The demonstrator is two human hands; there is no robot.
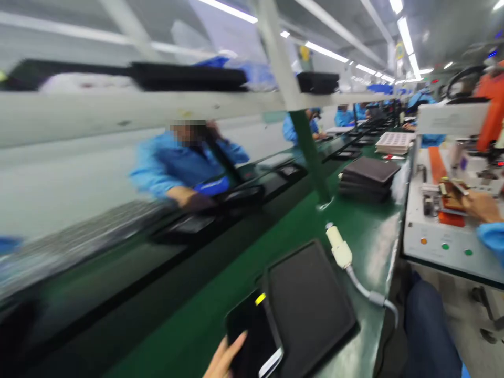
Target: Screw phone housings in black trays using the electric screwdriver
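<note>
My left hand enters at the bottom edge of the view. It grips the left edge of a black, phone-like screen, with fingertips on its dark face. A small yellow tab sits at the screen's top corner, and a whitish strip shows at its lower right. The screen is tilted and overlaps the left side of a black rectangular tray on the green bench. My right hand is out of view.
Right of the tray lies a cream handheld tool with a grey cable. Farther along the green bench stand stacked black trays and a white stack. A conveyor with a co-worker is left; a machine is right.
</note>
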